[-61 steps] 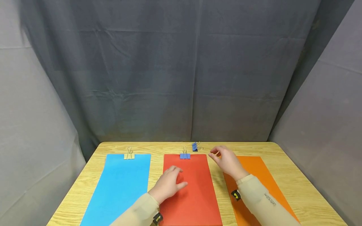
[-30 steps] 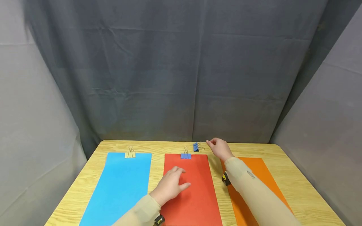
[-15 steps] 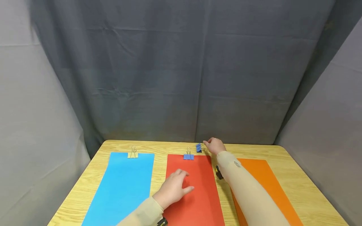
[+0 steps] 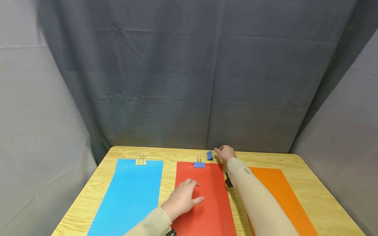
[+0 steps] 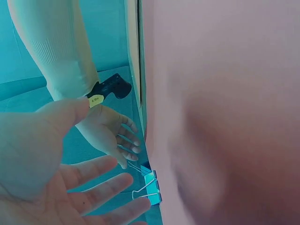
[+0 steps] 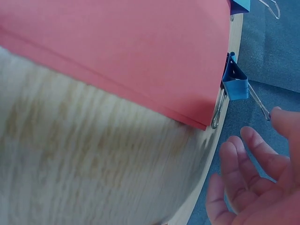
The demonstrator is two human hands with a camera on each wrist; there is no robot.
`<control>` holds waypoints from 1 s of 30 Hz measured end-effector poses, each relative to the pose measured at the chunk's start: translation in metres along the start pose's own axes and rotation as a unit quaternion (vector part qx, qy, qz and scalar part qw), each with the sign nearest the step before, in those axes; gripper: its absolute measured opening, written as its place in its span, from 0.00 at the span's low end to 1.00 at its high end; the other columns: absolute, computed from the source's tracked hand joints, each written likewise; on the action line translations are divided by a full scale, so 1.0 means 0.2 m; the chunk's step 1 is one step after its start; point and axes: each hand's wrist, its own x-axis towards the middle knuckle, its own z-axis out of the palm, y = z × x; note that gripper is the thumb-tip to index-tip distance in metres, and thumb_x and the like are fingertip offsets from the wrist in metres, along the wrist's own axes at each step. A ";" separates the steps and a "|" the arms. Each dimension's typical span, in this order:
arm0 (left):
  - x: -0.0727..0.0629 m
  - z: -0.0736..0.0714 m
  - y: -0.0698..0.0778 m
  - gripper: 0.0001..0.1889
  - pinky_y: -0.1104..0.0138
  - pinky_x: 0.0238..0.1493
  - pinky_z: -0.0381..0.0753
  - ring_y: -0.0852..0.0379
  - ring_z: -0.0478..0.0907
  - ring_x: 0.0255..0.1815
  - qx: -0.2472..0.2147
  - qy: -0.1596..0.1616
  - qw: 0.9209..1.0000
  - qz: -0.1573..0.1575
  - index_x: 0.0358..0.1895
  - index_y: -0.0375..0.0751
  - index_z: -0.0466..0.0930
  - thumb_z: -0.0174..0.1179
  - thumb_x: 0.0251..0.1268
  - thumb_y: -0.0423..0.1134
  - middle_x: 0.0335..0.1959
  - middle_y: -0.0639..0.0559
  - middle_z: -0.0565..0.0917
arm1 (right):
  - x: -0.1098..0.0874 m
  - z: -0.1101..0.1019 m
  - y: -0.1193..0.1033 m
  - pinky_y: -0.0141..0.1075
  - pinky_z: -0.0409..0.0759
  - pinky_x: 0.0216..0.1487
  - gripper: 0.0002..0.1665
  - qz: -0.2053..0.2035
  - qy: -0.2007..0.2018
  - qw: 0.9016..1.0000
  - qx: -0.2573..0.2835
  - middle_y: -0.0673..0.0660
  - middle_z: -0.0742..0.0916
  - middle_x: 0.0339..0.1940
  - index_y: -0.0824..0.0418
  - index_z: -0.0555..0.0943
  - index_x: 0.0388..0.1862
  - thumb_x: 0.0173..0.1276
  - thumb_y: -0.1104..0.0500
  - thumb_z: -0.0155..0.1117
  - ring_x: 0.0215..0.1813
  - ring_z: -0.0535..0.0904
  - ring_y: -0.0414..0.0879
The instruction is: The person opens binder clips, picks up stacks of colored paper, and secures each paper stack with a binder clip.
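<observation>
My right hand (image 4: 225, 153) reaches over the back of the table to a loose blue binder clip (image 4: 210, 155). In the right wrist view, the thumb tip is right at the end of that clip's (image 6: 236, 86) wire handle, with the fingers loosely bent below. My left hand (image 4: 181, 198) hovers over the red paper (image 4: 206, 209), thumb spread from the fingers, holding nothing. Another blue binder clip (image 4: 199, 165) grips the red paper's top edge. To the left, a yellow binder clip (image 4: 140, 162) is clamped on the top of the blue paper (image 4: 133, 193).
Orange paper (image 4: 277, 190) lies on the right, partly covered by my right forearm. All the sheets rest on a wood-grain table (image 4: 298, 164). Behind it hangs a dark grey curtain (image 4: 165, 82), with lighter cloth at both sides.
My right hand has moved left and toward the back, from over the orange paper's corner to the loose clip's handle. The left hand stays over the red paper. The view has shifted slightly.
</observation>
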 end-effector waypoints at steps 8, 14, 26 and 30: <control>0.00 0.00 0.00 0.27 0.55 0.55 0.83 0.53 0.78 0.49 -0.001 -0.004 1.000 -0.009 0.59 0.41 0.80 0.72 0.64 0.54 0.54 0.50 0.81 | 0.02 0.01 -0.01 0.50 0.81 0.53 0.23 0.005 0.007 1.000 0.002 0.63 0.87 0.50 0.66 0.82 0.53 0.79 0.47 0.58 0.49 0.82 0.56; 0.00 0.01 0.00 0.28 0.55 0.55 0.83 0.54 0.78 0.49 0.000 -0.009 1.000 -0.012 0.60 0.42 0.80 0.72 0.63 0.54 0.54 0.50 0.81 | 0.01 0.00 -0.02 0.47 0.81 0.47 0.18 -0.005 0.018 1.000 0.005 0.61 0.87 0.43 0.66 0.84 0.47 0.78 0.51 0.60 0.43 0.81 0.53; -0.01 0.00 -0.01 0.27 0.55 0.54 0.83 0.53 0.78 0.48 -0.004 -0.008 1.000 -0.011 0.59 0.41 0.80 0.72 0.63 0.54 0.54 0.49 0.81 | 0.01 -0.01 -0.06 0.43 0.76 0.40 0.15 -0.011 0.030 0.999 -0.013 0.54 0.81 0.26 0.61 0.82 0.29 0.76 0.54 0.62 0.32 0.77 0.49; -0.01 0.01 -0.01 0.27 0.55 0.54 0.83 0.53 0.78 0.48 -0.005 -0.007 1.000 -0.010 0.59 0.41 0.80 0.72 0.63 0.54 0.53 0.49 0.81 | 0.02 0.00 -0.06 0.41 0.74 0.38 0.18 -0.010 0.033 0.999 -0.019 0.52 0.77 0.21 0.58 0.79 0.22 0.75 0.55 0.62 0.29 0.75 0.48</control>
